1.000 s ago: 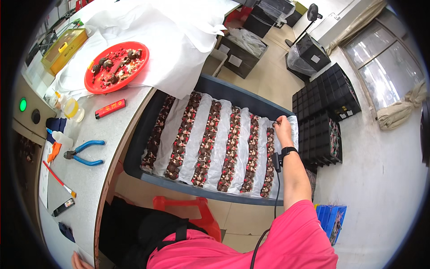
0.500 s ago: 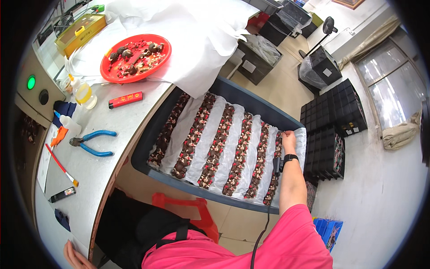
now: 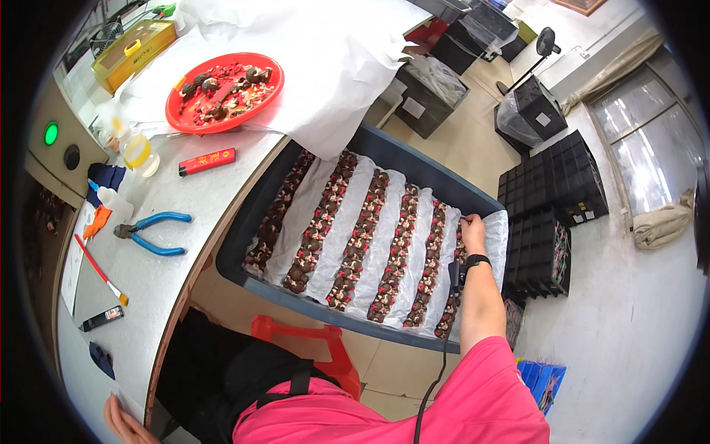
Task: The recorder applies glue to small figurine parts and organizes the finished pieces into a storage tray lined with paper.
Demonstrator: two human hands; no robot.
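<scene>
Blue-grey tray (image 3: 425, 172), dark rows (image 3: 389, 270) on white paper (image 3: 344, 226), right hand (image 3: 473, 235) at rightmost row's far end, left hand (image 3: 127, 423) at desk (image 3: 159, 196) edge, each grip's closure and hold unclear.

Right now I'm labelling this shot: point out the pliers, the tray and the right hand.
Pliers (image 3: 163, 217), head view: upper blue handle.
Tray (image 3: 416, 164), head view: far inner wall.
Right hand (image 3: 474, 235), head view: back of hand.
</scene>
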